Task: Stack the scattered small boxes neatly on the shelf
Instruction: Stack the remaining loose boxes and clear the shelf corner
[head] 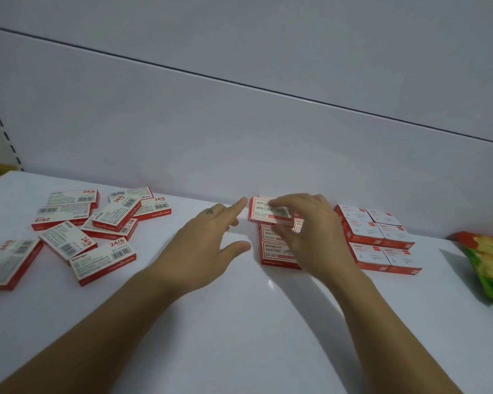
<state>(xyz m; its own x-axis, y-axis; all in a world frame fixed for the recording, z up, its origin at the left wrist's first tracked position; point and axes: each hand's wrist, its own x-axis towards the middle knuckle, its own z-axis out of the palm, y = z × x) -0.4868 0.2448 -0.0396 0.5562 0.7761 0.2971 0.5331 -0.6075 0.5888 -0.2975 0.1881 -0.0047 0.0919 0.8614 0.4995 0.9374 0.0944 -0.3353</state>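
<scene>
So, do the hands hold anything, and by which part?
The right hand pinches a small box by its right end; the left hand holds nothing.

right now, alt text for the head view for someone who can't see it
The right hand holds a red-and-white small box over the far end of a row of boxes on a white shelf, the open left hand beside it. Scattered boxes lie at left, a tidy block and a green packet at right.

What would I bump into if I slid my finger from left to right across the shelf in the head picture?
A lone box → scattered boxes → left hand → held box, pinched by the right hand → tidy boxes → green packet.
</scene>
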